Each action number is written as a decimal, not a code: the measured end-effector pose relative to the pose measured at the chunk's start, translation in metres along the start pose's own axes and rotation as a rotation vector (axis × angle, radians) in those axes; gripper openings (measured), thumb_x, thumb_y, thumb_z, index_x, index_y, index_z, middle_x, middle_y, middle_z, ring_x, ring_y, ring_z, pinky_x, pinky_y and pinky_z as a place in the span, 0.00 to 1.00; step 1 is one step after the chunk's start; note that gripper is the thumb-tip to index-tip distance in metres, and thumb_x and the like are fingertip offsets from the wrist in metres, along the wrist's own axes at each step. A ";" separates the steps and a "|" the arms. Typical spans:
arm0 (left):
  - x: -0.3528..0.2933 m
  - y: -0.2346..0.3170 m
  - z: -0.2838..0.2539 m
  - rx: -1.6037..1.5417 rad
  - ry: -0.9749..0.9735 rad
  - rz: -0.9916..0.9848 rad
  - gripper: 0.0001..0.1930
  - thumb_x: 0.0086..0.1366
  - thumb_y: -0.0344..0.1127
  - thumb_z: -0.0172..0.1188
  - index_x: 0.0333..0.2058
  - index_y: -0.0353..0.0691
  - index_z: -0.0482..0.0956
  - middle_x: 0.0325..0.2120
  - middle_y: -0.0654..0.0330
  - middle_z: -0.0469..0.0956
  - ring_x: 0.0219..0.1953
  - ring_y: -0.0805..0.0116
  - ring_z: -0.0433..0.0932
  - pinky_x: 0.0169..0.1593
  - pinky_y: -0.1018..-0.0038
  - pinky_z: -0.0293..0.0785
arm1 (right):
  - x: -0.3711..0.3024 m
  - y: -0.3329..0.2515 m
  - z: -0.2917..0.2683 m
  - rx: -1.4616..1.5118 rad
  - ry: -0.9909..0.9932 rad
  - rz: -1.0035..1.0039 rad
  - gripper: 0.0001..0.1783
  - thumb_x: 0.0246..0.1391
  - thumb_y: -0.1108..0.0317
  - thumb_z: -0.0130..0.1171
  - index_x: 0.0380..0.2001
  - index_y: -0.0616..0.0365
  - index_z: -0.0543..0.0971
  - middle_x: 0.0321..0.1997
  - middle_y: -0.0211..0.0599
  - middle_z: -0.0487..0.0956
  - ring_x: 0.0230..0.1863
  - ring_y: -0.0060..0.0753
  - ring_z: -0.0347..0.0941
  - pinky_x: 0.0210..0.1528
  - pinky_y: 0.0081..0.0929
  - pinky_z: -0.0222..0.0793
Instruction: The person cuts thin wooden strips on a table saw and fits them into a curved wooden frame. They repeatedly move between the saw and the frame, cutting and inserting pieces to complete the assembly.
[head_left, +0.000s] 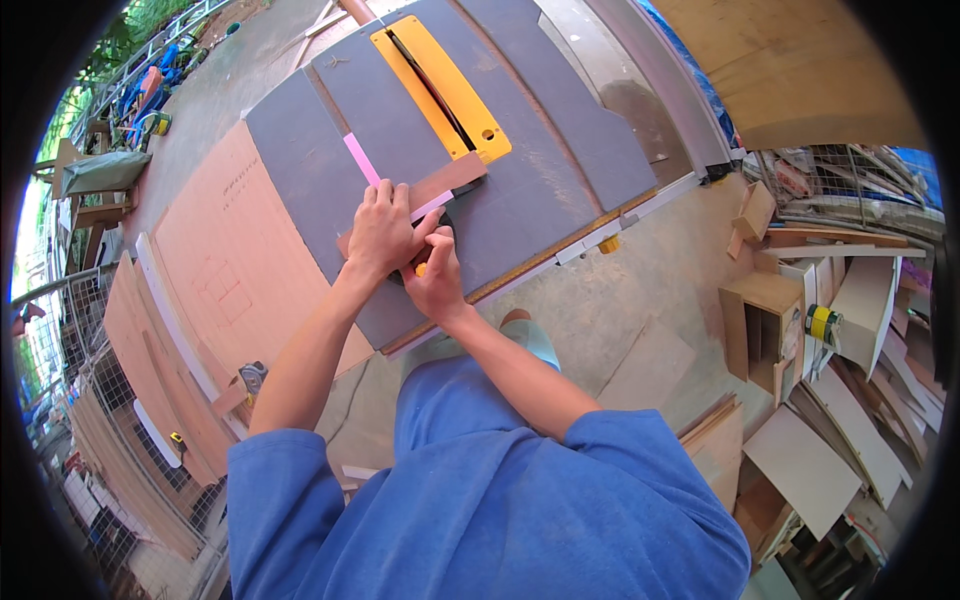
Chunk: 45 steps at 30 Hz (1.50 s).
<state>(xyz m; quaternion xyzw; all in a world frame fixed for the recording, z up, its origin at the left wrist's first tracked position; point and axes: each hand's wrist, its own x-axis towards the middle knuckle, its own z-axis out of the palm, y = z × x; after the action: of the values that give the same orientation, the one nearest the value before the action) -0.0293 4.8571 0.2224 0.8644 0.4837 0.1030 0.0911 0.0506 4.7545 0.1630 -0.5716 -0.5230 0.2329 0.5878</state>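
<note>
A mitre gauge [432, 206] with a pale metal edge and black parts lies on the grey table saw top [520, 225]. Along its far side runs a brown wooden strip [447, 181]. My left hand [383, 228] is closed over the strip and the gauge, fingers bent across the wood. Just right of it and nearer to me, my right hand [437, 275] wraps round the gauge's near part, where a bit of yellow shows; the rest of its grip is hidden. A pinkish bar [361, 160] reaches away from my left hand, in line with a table groove.
A yellow insert plate [440, 85] with a dark slot lies beyond the strip. Plywood [255, 245] adjoins the saw top at left. A rail [570, 250] edges its near side. Board offcuts [800, 460] pile up at right; long boards [165, 370] lean at left.
</note>
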 end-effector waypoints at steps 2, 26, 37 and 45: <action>0.000 0.000 -0.001 -0.010 -0.016 -0.011 0.33 0.67 0.62 0.62 0.41 0.27 0.80 0.39 0.44 0.78 0.46 0.44 0.78 0.47 0.55 0.79 | 0.002 0.000 -0.001 -0.026 0.006 -0.015 0.30 0.53 0.84 0.70 0.47 0.58 0.60 0.44 0.48 0.69 0.34 0.46 0.74 0.34 0.38 0.71; 0.003 -0.001 -0.002 -0.115 -0.011 -0.047 0.36 0.69 0.66 0.59 0.38 0.28 0.81 0.38 0.46 0.78 0.45 0.46 0.77 0.43 0.53 0.77 | 0.007 -0.012 -0.010 -0.100 -0.038 0.028 0.28 0.49 0.78 0.74 0.46 0.61 0.65 0.44 0.41 0.69 0.33 0.37 0.71 0.34 0.33 0.71; 0.009 0.005 -0.006 -0.147 -0.043 -0.124 0.36 0.70 0.65 0.58 0.44 0.27 0.81 0.42 0.44 0.79 0.47 0.45 0.76 0.48 0.53 0.76 | -0.126 0.076 -0.134 0.805 0.524 1.754 0.20 0.71 0.52 0.45 0.38 0.57 0.76 0.31 0.31 0.75 0.33 0.32 0.73 0.38 0.36 0.72; 0.011 -0.005 -0.006 -0.224 -0.074 -0.118 0.30 0.71 0.58 0.62 0.44 0.28 0.82 0.41 0.42 0.79 0.45 0.43 0.75 0.51 0.53 0.73 | -0.073 0.075 -0.021 1.084 0.421 1.389 0.36 0.67 0.44 0.50 0.65 0.62 0.73 0.56 0.51 0.83 0.61 0.48 0.77 0.66 0.45 0.69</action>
<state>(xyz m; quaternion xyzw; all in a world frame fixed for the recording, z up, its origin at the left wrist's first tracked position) -0.0299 4.8692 0.2281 0.8222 0.5152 0.1188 0.2109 0.0684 4.6992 0.0732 -0.4340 0.2393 0.6401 0.5871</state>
